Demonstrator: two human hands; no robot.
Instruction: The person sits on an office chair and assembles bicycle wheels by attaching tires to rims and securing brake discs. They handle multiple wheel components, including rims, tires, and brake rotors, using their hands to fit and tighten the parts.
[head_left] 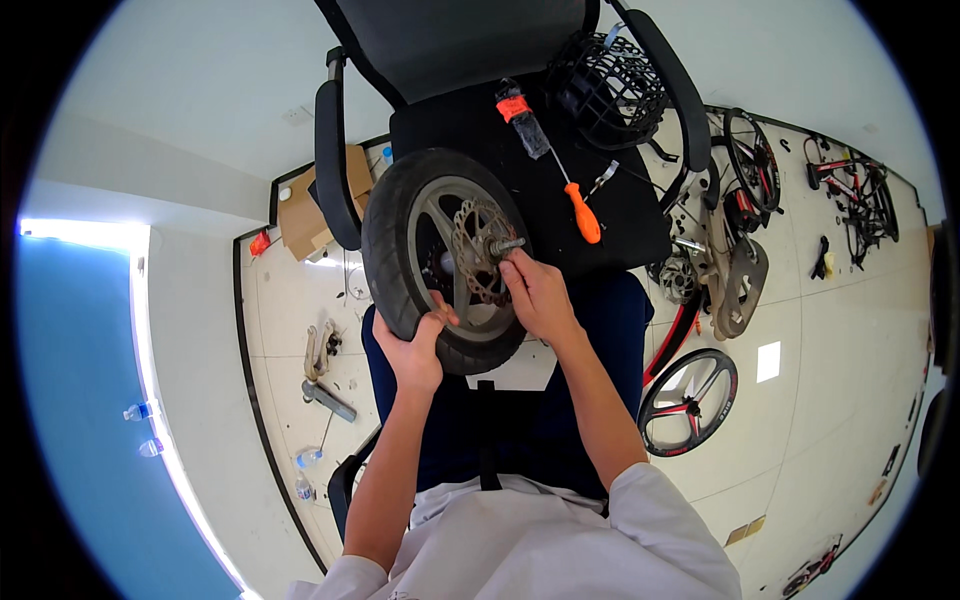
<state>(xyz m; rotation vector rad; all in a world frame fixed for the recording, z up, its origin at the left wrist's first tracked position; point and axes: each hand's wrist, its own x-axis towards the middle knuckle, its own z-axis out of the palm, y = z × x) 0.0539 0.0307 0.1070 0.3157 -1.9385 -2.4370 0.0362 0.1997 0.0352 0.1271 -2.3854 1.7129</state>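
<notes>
A small wheel (432, 225) with a black tyre and grey spokes stands tilted at the front left of the black chair seat, over my lap. My left hand (415, 345) grips the tyre's near lower edge, thumb and fingers wrapped round the rim. A perforated brake disc (472, 235) sits on the wheel's right face, and a threaded axle (507, 244) sticks out of its middle. My right hand (538, 295) is closed at the axle, its fingertips pinching the end. Whether a small nut is between them is hidden.
On the chair seat (430, 120) lie an orange-handled screwdriver (582, 212), a black tool with orange tape (522, 118) and a black basket (610, 90). Bike parts, including a three-spoked wheel (690, 402), cover the floor at right. A hammer (328, 400) and cardboard box (312, 215) are at left.
</notes>
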